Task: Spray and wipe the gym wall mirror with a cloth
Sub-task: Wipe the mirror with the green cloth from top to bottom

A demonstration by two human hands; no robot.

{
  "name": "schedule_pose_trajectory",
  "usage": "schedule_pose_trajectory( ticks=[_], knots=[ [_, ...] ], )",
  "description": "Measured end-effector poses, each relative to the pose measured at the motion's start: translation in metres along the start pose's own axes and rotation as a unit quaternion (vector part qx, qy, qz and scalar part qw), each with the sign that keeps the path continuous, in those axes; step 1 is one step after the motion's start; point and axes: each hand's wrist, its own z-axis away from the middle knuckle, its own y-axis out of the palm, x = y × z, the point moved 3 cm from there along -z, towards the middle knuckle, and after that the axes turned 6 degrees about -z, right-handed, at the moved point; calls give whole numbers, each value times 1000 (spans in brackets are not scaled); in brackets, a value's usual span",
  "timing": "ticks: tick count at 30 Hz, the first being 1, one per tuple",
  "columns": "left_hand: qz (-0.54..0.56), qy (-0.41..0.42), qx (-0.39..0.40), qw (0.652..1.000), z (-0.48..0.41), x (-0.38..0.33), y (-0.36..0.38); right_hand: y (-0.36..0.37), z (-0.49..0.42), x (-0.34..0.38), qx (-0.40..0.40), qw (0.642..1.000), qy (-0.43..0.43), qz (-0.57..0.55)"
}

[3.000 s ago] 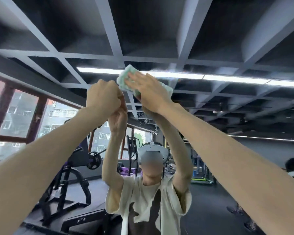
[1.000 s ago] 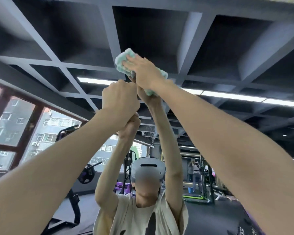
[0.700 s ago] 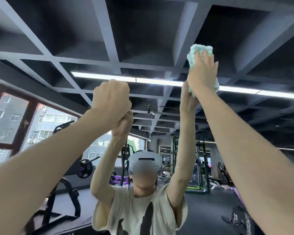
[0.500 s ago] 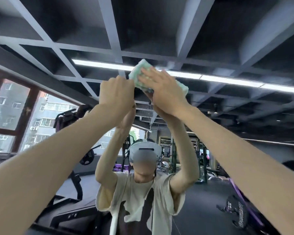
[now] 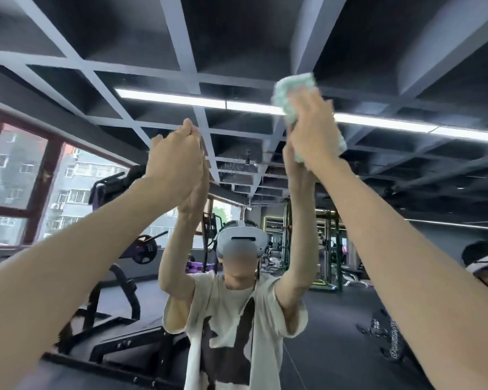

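Wiping step: your right hand [image 5: 312, 133] presses cloth [image 5: 289, 91] flat on mirror [image 5: 378, 66]; left hand [image 5: 175, 161] loosely fisted, empty. Next: sweep unwiped glass.

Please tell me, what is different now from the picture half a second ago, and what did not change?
The right hand has swept the crumpled pale green cloth to the right and a little higher across the wall mirror. The left hand, a fist before, has loosened and rests against the glass, about where it was. The cloth stayed pressed under the right palm; both arms remain raised.
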Motion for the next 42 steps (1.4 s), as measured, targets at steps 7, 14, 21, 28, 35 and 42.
schedule_pose_trajectory(
  ticks=[7, 14, 21, 28, 35, 42],
  knots=[
    [37, -1, 18, 999, 2, 4, -4, 23, 34, 76, 125, 970, -207, -37],
    [30, 26, -8, 999, 10, 7, -28, 33, 55, 91, 45, 989, -135, -46],
    [10, -4, 16, 1000, 38, 27, -24, 8, 47, 50, 6, 997, 37, -61],
    [57, -19, 50, 997, 69, 32, -11, 31, 102, 106, 201, 938, -279, -39],
    [53, -8, 30, 998, 66, 15, -21, 22, 108, 89, 22, 993, -80, -87],
    [52, -21, 45, 997, 72, 9, -31, -7, 123, 17, 29, 997, 32, -67]
  ],
)
